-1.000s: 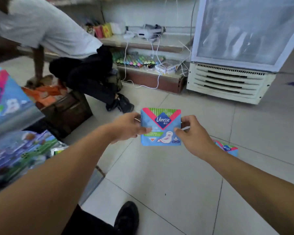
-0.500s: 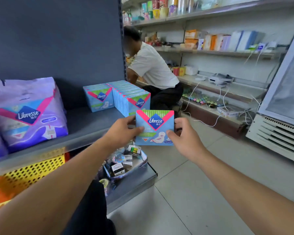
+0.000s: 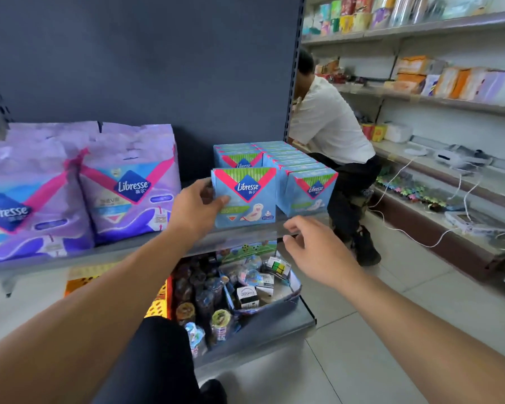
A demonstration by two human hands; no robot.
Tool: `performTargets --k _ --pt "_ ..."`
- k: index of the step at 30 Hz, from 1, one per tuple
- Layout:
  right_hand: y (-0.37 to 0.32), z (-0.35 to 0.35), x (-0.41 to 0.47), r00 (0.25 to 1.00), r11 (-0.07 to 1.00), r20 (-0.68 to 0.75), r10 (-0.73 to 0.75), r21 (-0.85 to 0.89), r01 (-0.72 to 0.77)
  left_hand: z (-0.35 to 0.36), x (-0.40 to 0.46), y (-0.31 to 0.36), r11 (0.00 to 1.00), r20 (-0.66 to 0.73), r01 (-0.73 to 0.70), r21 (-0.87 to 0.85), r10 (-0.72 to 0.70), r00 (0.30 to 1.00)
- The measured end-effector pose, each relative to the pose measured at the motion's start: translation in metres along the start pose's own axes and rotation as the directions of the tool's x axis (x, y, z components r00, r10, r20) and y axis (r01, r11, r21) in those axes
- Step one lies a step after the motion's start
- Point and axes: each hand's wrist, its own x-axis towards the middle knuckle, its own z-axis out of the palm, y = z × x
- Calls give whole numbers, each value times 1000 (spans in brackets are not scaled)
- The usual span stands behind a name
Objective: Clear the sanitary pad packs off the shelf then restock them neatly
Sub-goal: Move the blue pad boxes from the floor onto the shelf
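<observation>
1. 2 hands are out in front of me at the grey shelf (image 3: 146, 243).
2. My left hand (image 3: 194, 209) grips the left edge of a blue Libresse pack (image 3: 245, 196), thumb on its front face and fingers curled behind it. The pack stands upright near the shelf's front edge, print facing me; I cannot tell whether its base rests on the shelf.
3. My right hand (image 3: 315, 252) hangs loose and spread just below and to the right of that pack, fingers relaxed, holding nothing and touching nothing.
4. Just behind the held pack stands another blue pack (image 3: 239, 160) of the same kind, and right beside them a row of blue packs (image 3: 303, 182) runs front to back at the shelf's right end, all upright.
5. Further left on the same shelf stand 2 large purple Libresse bags (image 3: 129, 182), side by side, well apart from the blue ones.
6. On the lower shelf sits a tray of small toys (image 3: 260, 284) with a yellow basket (image 3: 158, 304) to its left.
7. Beyond the shelf's right upright, a person in a white shirt (image 3: 327, 123) crouches at the wall shelves (image 3: 449, 100), facing away from me.
</observation>
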Motion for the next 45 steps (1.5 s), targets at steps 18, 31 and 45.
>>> performTargets --k 18,31,45 --pt "31 28 65 938 927 307 -164 -276 253 68 101 -35 978 -140 112 176 -88 986" --pt "34 40 87 955 933 167 -247 -225 280 86 127 -49 954 -149 147 261 -111 983" --pt "36 38 89 965 937 123 -232 -237 256 90 122 -44 896 -133 203 395 -163 978"
